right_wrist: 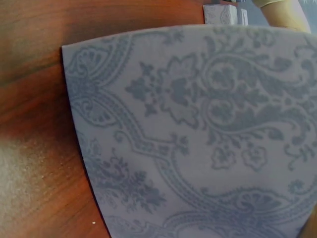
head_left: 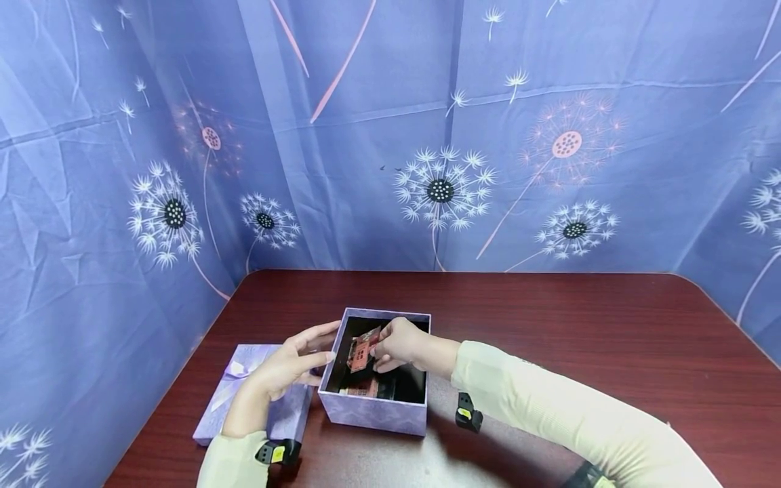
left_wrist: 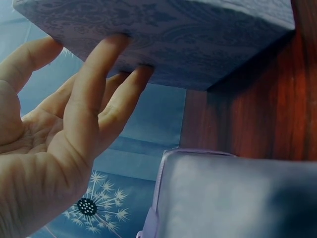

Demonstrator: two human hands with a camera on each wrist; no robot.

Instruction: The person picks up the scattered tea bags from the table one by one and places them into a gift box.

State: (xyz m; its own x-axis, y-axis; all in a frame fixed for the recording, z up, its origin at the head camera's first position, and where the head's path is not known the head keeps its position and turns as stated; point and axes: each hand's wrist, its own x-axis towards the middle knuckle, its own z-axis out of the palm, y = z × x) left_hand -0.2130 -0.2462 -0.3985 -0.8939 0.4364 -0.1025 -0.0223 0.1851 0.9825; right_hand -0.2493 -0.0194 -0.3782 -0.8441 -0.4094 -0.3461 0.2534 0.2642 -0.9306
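A lavender patterned box [head_left: 375, 413] stands uncovered on the table, its inside black. My right hand [head_left: 399, 344] reaches into it and pinches a flat red-and-black printed packet [head_left: 359, 355], tilted up near the left wall. Another reddish printed item [head_left: 364, 388] lies lower in the box; its kind is unclear. Against the outer left side of the box, my left hand [head_left: 291, 366] rests with extended fingers. The left wrist view shows its fingertips [left_wrist: 116, 42] touching the patterned wall. In the right wrist view the box's side [right_wrist: 188, 134] hides the right hand.
Left of the box, partly under the left forearm, lies the lavender lid [head_left: 287, 415] with a ribbon bow [head_left: 238, 370]. Both sit on a dark red wooden table [head_left: 549, 318]. A blue dandelion-print curtain [head_left: 366, 169] hangs behind and at the sides.
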